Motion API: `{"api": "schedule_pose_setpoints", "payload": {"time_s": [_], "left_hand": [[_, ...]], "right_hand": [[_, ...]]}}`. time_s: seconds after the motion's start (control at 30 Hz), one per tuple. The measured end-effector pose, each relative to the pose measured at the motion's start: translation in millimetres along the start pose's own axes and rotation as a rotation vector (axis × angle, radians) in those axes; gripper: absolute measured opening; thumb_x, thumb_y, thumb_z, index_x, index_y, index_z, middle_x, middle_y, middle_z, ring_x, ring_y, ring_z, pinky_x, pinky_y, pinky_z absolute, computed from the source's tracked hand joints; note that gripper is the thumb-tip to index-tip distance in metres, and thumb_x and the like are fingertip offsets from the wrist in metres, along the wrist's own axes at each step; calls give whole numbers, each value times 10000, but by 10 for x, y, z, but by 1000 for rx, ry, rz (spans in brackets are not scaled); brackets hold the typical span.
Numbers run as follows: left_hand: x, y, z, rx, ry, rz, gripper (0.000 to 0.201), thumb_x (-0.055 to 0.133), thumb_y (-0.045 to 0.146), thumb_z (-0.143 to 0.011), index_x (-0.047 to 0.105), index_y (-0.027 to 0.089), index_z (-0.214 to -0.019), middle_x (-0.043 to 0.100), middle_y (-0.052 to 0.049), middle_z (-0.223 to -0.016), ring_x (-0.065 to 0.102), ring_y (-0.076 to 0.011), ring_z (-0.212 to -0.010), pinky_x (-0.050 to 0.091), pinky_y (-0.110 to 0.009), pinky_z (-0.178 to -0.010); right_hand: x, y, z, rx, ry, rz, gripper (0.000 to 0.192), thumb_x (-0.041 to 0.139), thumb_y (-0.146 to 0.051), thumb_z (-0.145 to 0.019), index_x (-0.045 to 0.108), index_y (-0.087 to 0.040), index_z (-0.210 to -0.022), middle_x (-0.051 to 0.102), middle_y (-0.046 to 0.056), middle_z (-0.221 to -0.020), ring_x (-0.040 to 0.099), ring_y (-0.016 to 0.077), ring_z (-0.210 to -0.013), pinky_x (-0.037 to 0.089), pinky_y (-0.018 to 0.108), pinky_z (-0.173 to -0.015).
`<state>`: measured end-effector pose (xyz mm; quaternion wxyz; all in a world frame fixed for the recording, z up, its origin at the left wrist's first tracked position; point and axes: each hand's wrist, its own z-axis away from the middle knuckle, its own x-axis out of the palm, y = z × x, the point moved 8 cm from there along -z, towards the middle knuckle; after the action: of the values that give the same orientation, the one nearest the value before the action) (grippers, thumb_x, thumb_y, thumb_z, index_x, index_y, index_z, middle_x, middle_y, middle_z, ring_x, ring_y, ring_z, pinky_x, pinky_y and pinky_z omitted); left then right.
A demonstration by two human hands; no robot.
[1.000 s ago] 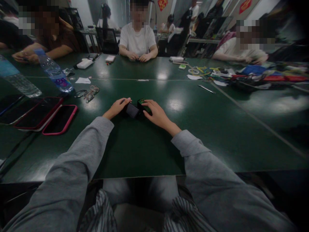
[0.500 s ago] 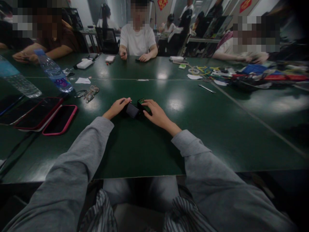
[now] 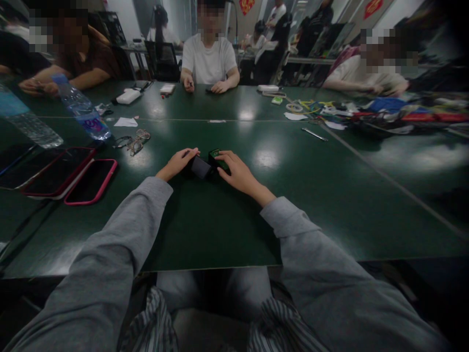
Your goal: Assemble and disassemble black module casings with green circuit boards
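On the dark green table, my left hand (image 3: 180, 162) is closed round the left side of a small black object with a flat grey face (image 3: 201, 167). The grey face tilts toward me. My right hand (image 3: 239, 175) is curled, its fingers over a small black piece with a green inner face (image 3: 216, 153). The two pieces lie close together between my hands. Whether they are joined cannot be made out, since my fingers and the dark colours hide the edges.
Phones, one in a pink case (image 3: 91, 182), lie at left near a water bottle (image 3: 82, 108). Glasses (image 3: 135, 143) lie beyond my left hand. A metal rod (image 3: 314, 134) and a heap of cables (image 3: 311, 108) are at right. A person in white (image 3: 209, 58) sits opposite.
My hands and the black pieces stay in place. Across the table, the seated person's raised hand has shifted slightly, and people in the background have moved.
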<state>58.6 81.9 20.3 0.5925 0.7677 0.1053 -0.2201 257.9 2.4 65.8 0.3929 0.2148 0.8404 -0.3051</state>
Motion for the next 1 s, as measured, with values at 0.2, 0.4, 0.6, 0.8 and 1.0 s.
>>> {"api": "schedule_pose_setpoints", "payload": {"time_s": [0.2, 0.4, 0.6, 0.8, 1.0], "left_hand": [[-5, 29, 17, -3, 0, -14, 552, 463, 649, -883, 717, 198, -1076, 705, -86, -1167, 617, -234, -1116, 436, -378, -1017], [-4, 48, 23, 1, 1, -11, 546, 467, 640, -884, 716, 190, -1070, 708, -88, -1157, 617, -233, -1115, 432, -373, -1019], [-4, 54, 36, -18, 3, -20, 549, 459, 638, -887, 712, 192, -1085, 706, -89, -1165, 612, -235, -1124, 429, -378, -1024], [-1, 58, 32, -14, 7, -21, 548, 462, 640, -886, 712, 186, -1065, 710, -89, -1148, 615, -236, -1121, 424, -376, -1031], [2, 72, 44, -3, 3, -5, 555, 460, 641, -888, 710, 184, -1079, 705, -92, -1157, 614, -233, -1119, 429, -370, -1021]], "right_hand": [[6, 5, -2, -5, -2, 14, 336, 497, -278, -933, 529, -212, -1261, 514, 122, -1367, 506, 278, -1280, 449, 509, -1060], [14, 22, 2, 0, -8, 6, 348, 498, -286, -928, 524, -217, -1269, 507, 122, -1372, 501, 282, -1284, 448, 519, -1057], [5, 12, 4, 4, -10, -7, 348, 491, -278, -926, 523, -232, -1270, 509, 115, -1374, 500, 283, -1286, 438, 532, -1065], [9, 12, -1, -6, -6, -10, 347, 496, -277, -927, 524, -226, -1269, 513, 119, -1368, 497, 281, -1289, 435, 527, -1071], [9, 9, 1, -8, -7, 3, 340, 499, -271, -928, 528, -212, -1263, 512, 122, -1366, 496, 274, -1292, 443, 507, -1067]]}}
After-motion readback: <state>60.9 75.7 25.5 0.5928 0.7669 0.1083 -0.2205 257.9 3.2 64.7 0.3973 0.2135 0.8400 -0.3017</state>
